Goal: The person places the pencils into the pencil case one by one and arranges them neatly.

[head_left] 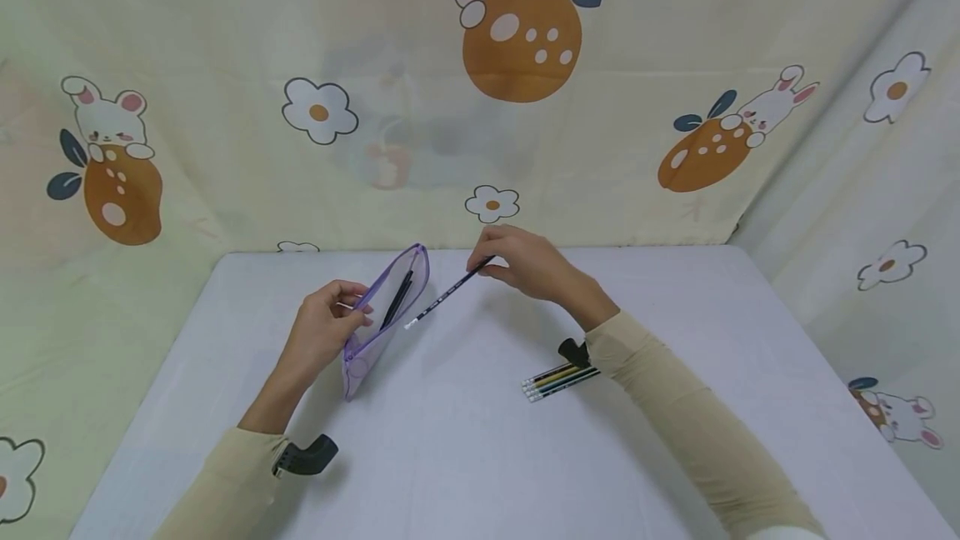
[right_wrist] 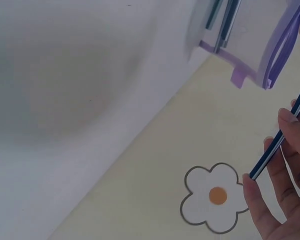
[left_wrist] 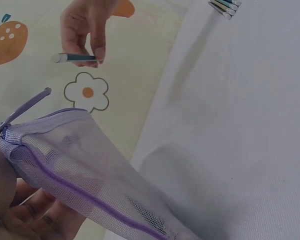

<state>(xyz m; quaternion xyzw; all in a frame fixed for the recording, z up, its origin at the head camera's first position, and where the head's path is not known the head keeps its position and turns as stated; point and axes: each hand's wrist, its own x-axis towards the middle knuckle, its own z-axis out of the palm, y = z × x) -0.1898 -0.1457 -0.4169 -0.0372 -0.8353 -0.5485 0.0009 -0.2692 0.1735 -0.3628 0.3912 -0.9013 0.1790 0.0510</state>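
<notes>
My left hand [head_left: 324, 325] grips the near side of a purple mesh zipper pouch [head_left: 363, 365], holding it tilted with its zipped mouth spread open. Dark pencils [head_left: 397, 300] lie inside the pouch and show through the mesh. In my right hand [head_left: 525, 263] a dark patterned pencil [head_left: 452, 289] is pinched near one end, its white-tipped end slanting down toward the pouch's mouth. The right wrist view shows this pencil [right_wrist: 275, 148] between thumb and fingers, apart from the pouch [right_wrist: 255, 40]. The zipper pull [left_wrist: 27, 107] sticks up in the left wrist view.
Several pencils [head_left: 558, 380] lie side by side on the white table [head_left: 480, 465], below my right forearm. A cloth backdrop [head_left: 225, 165] printed with rabbits, fruit and flowers stands behind the table. Each sleeve has a black wrist mount [head_left: 309, 457] at its cuff.
</notes>
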